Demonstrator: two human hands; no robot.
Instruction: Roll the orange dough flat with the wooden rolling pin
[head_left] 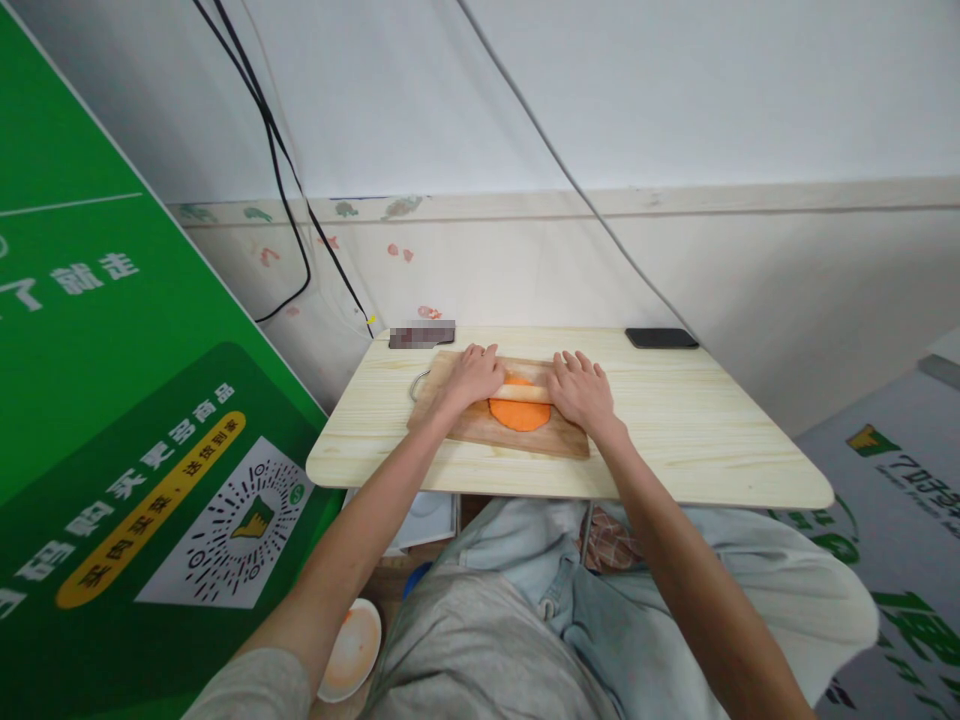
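Observation:
A pale wooden rolling pin point(525, 394) lies crosswise over a flat, roundish orange sheet of what looks like dough point(520, 416). The sheet rests on a wooden cutting board point(480, 428) with a metal ring handle at its left. My left hand point(478, 374) is over the pin's left end, its fingers bent forward past it. Over the right end is my right hand point(581, 387), palm on the pin and fingertips reaching beyond it. Both hands hide the pin's ends. Part of the orange sheet shows on the far side of the pin.
The board is on a light wood-grain table point(697, 430) against the wall. A dark phone point(661, 339) lies at the back right, a partly blurred dark item point(421, 335) at the back left. A green panel point(112, 400) stands left. Below is a white dish point(352, 650) with orange traces.

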